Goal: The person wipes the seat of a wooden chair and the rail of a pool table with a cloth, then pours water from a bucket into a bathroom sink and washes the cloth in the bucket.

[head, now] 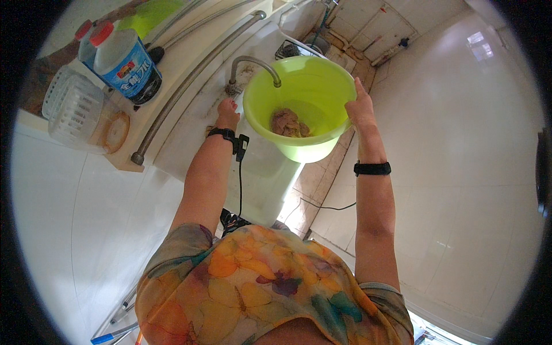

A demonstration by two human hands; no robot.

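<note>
A lime-green plastic bucket (321,79) is tilted towards me over the white sink (263,185). My right hand (361,105) grips its rim on the right side, thumb outside along the edge. Inside lies a crumpled brown wet cloth (286,123), at the near side of the bottom. The curved metal tap (254,60) reaches over the bucket's left rim, and a faint thin stream seems to fall from its spout. Beside the tap's base my left hand (227,113) has its fingers curled; whether they hold the tap handle is hidden.
On the ledge at left stand a large plastic bottle (125,64) with a red cap and a clear plastic basket (77,114). A metal rail (198,82) runs along that ledge. A wire rack (290,49) sits behind the bucket. A black cable (240,185) hangs from my left wrist.
</note>
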